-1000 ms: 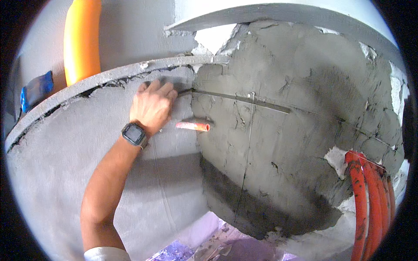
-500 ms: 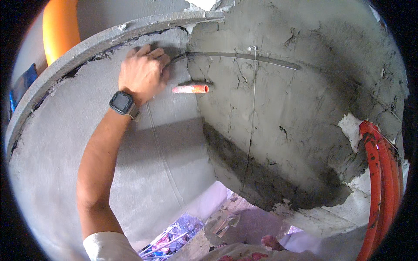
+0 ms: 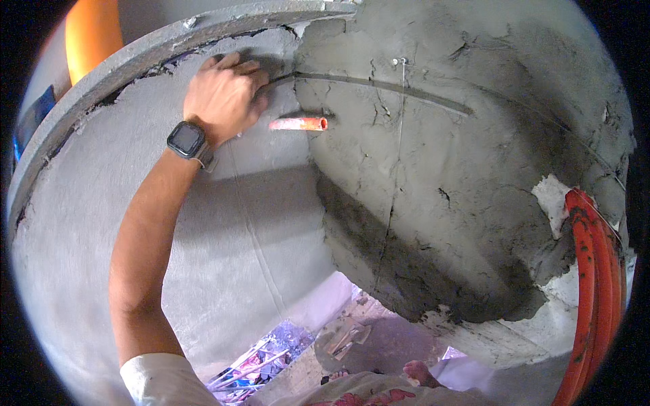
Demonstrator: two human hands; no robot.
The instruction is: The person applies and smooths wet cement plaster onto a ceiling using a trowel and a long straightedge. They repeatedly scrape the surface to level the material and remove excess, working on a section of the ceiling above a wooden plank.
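My left hand (image 3: 225,95), with a dark square watch (image 3: 186,139) on its wrist, is raised against the upper part of the smooth grey wall (image 3: 203,210). Its fingers are curled round the left end of a long thin grey bar (image 3: 386,88). The bar runs level to the right, across the corner and along the darker wet plaster (image 3: 467,155). Just below the hand, a short orange-red pipe stub (image 3: 301,124) sticks out near the corner. My right hand is out of view.
A thin string (image 3: 399,135) hangs from a nail (image 3: 399,61) in the wet plaster. Red flexible conduits (image 3: 596,271) stand at the right, and a thick orange pipe (image 3: 92,44) at upper left. Sticks and debris (image 3: 254,362) lie on the floor below.
The view has shifted slightly, so the pipe stub, nail and bar sit a little higher in the picture. My left hand stays at the bar's left end, with little visible movement.
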